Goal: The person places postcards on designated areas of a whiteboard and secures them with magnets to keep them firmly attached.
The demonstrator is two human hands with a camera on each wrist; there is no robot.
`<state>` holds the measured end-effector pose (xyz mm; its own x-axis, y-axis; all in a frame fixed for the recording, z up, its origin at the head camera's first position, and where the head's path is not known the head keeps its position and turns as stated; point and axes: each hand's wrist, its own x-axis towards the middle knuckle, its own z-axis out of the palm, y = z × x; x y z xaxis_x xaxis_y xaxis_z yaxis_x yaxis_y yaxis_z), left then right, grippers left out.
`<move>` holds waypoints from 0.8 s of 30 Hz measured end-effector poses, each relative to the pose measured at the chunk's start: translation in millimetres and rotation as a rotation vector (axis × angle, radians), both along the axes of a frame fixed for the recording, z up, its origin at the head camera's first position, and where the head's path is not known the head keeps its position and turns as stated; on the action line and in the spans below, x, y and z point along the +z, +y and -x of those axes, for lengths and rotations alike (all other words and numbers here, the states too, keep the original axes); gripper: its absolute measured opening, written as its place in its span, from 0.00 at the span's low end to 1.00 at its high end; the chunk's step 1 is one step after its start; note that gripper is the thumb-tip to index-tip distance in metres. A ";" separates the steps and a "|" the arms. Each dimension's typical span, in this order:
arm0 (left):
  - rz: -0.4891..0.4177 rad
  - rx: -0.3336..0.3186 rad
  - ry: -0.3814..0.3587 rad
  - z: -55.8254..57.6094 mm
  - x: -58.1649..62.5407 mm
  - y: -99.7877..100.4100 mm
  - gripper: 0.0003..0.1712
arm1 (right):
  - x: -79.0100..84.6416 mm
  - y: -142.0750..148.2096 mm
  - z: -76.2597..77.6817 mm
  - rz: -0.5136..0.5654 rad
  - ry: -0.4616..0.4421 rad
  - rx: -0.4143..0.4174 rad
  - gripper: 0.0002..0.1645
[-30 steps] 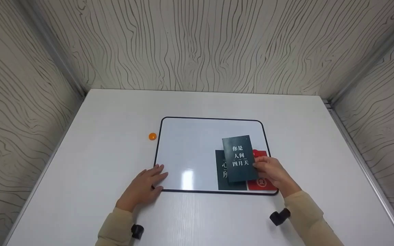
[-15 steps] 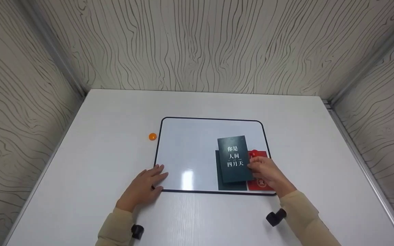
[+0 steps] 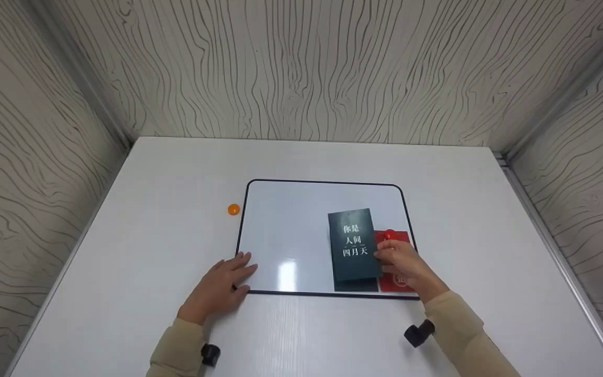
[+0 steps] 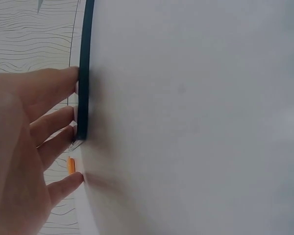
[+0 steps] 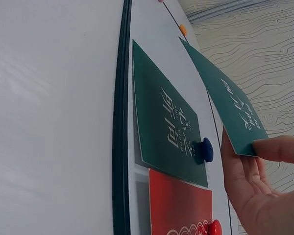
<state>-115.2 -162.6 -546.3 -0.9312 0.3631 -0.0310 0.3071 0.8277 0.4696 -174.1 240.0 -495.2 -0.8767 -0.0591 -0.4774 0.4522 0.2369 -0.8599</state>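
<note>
My right hand [image 3: 405,264] pinches a dark green card [image 3: 355,246] with white characters by its right edge, thumb on the printed face. This card is raised over a second dark green card [image 5: 169,115], which lies on a black-edged whiteboard [image 3: 286,225] and bears a blue magnet [image 5: 205,150]. Beside that lies a red card [image 3: 393,285], with a red magnet [image 3: 389,234] near its upper edge, partly hidden by my right hand. My left hand [image 3: 220,285] rests at the board's lower left corner, fingers spread and holding nothing.
An orange magnet [image 3: 233,209] lies on the white table [image 3: 176,178], just left of the whiteboard. Wood-patterned panels [image 3: 301,68] rise behind the table and at both sides. A black wrist camera [image 3: 419,333] sits below the right sleeve.
My right hand has moved left with the dark green card, which now covers most of the green card underneath. More of the red card and its magnet shows. The left hand has stayed still.
</note>
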 end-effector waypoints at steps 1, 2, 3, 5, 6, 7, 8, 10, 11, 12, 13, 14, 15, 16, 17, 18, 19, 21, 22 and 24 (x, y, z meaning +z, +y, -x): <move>-0.001 0.000 0.001 -0.2 0.1 0.0 0.26 | -0.2 -1.1 -0.1 0.000 0.002 -0.002 0.04; -0.003 0.000 0.003 -0.3 0.2 0.1 0.26 | -0.4 -2.2 -0.3 -0.004 0.004 -0.004 0.04; -0.006 0.001 0.003 -0.4 0.2 0.2 0.26 | -0.6 -3.2 -0.5 -0.008 0.006 -0.004 0.04; -0.005 0.003 0.002 -0.6 0.1 0.3 0.26 | -1.1 -5.1 -0.6 -0.026 0.003 -0.008 0.04; -0.003 0.004 0.001 -0.6 0.0 0.3 0.26 | -1.5 -6.1 -0.7 -0.035 0.003 -0.004 0.05; -0.002 0.005 -0.002 -0.6 -0.1 0.4 0.26 | -1.7 -7.3 -0.7 -0.043 0.000 -0.011 0.06; -0.001 0.006 -0.004 -0.5 -0.2 0.4 0.27 | -2.1 -8.1 -0.6 -0.049 -0.001 -0.008 0.06; 0.004 0.005 -0.005 -0.4 -0.4 0.5 0.27 | -3.1 -9.7 -0.4 -0.063 -0.005 -0.006 0.08; 0.004 0.004 -0.005 -0.3 -0.6 0.5 0.27 | -3.4 -10.6 -0.3 -0.066 -0.008 -0.008 0.09; 0.005 0.003 -0.002 -0.2 -0.6 0.5 0.27 | -3.9 -11.3 -0.2 -0.069 -0.010 -0.005 0.09; 0.004 0.002 -0.002 -0.2 -0.6 0.4 0.27 | -4.4 -12.2 -0.1 -0.069 -0.013 -0.013 0.09; 0.004 0.000 0.000 -0.1 -0.7 0.3 0.26 | -4.9 -13.1 -0.3 -0.072 -0.013 -0.009 0.10; 0.004 -0.002 0.002 0.0 -0.7 0.2 0.26 | -5.2 -14.0 -0.5 -0.071 -0.014 -0.009 0.10; 0.003 -0.003 0.003 0.2 -0.8 0.1 0.26 | -5.6 -15.0 -0.8 -0.074 -0.013 -0.005 0.10; 0.002 -0.004 0.003 0.2 -0.8 0.0 0.26 | -6.0 -15.9 -1.2 -0.074 -0.011 -0.002 0.10; 0.001 -0.006 0.003 0.3 -0.7 -0.1 0.26 | -6.3 -16.8 -1.5 -0.077 -0.010 0.001 0.10; 0.000 -0.006 0.002 0.4 -0.7 -0.2 0.26 | -6.4 -17.9 -1.9 -0.080 -0.009 0.002 0.10; 0.000 -0.007 0.003 0.6 -0.8 -0.3 0.26 | -6.1 -19.6 -2.6 -0.086 -0.010 0.006 0.10; -0.001 -0.007 0.002 0.5 -0.6 -0.3 0.26 | -6.1 -20.4 -3.0 -0.087 -0.010 0.005 0.11; -0.002 -0.007 0.003 0.5 -0.5 -0.3 0.27 | -5.6 -22.2 -3.7 -0.080 -0.012 0.002 0.10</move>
